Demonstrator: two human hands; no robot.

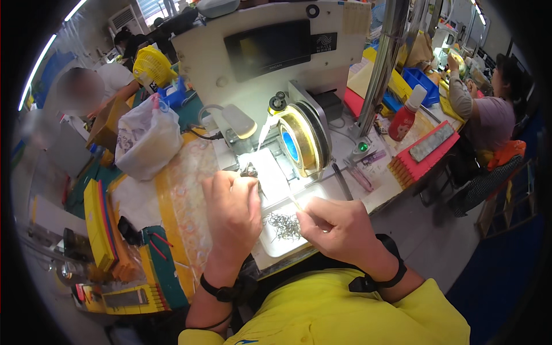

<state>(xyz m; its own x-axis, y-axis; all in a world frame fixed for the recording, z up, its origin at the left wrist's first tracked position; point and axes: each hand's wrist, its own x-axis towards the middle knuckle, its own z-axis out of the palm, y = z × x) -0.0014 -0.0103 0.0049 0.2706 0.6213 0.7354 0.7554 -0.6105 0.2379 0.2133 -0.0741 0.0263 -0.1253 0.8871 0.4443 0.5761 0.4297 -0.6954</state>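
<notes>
My left hand point(233, 210) is closed in a pinch, with a small dark metallic piece point(249, 171) at its fingertips. Its exact kind is too small to make out. Between the thumb and fingers of my right hand point(339, 230) is a thin pale stick point(294, 200), which points up and away toward a brightly lit white surface point(273, 172). Below and between my hands sits a white tray point(275, 251) holding a heap of tiny metal pieces point(283, 226). Just beyond my hands, a thin white nozzle point(264, 133) slants down from the machine.
A machine with a dark screen point(267, 49) and a gold reel point(302, 141) stands ahead, beside a small lamp point(238, 121). To the left is a white plastic bag point(148, 138). A red bottle point(407, 113) and a pink block point(425, 152) lie right. Co-workers sit on both sides.
</notes>
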